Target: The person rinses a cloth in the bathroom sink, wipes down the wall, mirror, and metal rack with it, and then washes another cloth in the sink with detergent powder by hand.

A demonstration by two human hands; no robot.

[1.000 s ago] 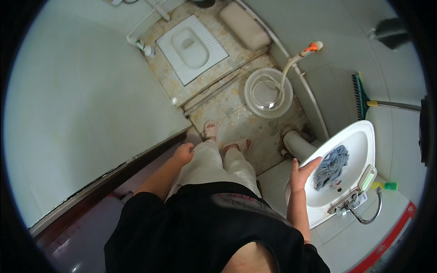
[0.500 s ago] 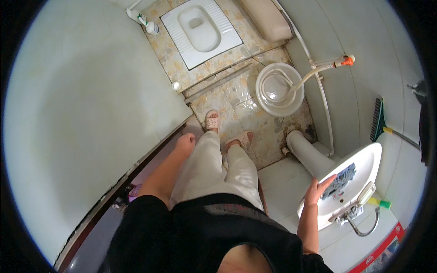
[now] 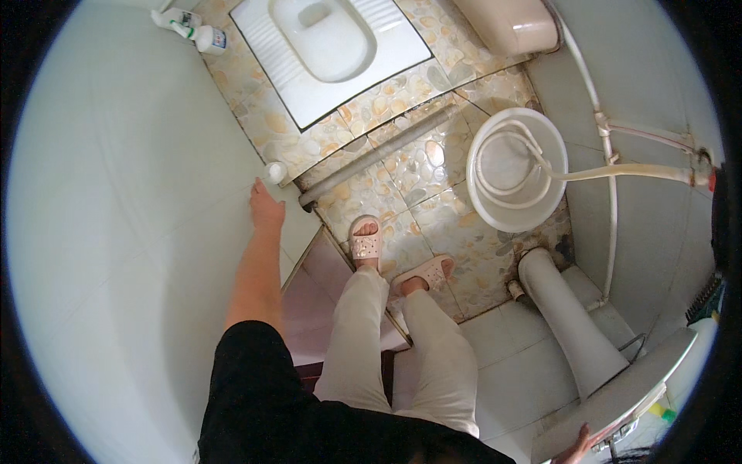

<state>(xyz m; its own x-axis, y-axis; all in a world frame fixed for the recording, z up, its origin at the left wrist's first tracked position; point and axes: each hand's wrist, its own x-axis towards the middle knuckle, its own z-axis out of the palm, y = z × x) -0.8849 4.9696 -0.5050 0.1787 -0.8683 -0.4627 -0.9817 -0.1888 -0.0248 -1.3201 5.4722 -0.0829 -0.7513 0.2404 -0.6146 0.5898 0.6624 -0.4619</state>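
My left hand (image 3: 267, 207) reaches forward along the pale wall with its fingers stretched out, holding nothing. Just ahead of its fingertips stands a small white round container (image 3: 275, 172), on the corner of the raised tiled step. At the lower right, my right hand (image 3: 575, 447) rests on the near rim of the white washbasin (image 3: 641, 398). Its fingers lie extended on the rim, and part of the hand is cut off by the picture's edge. The basin's inside is mostly hidden from this angle.
A white squat toilet (image 3: 332, 46) is set in the raised step, with a grey pipe (image 3: 379, 155) along its foot. Cleaner bottles (image 3: 209, 39) stand in the far left corner. A white bucket (image 3: 516, 220) holds a coiled hose (image 3: 603, 172). The basin's pedestal (image 3: 568, 325) stands at right.
My left hand has moved forward from beside my leg to near the small white container. My view has shifted left and down; the right hand stays at the basin rim.
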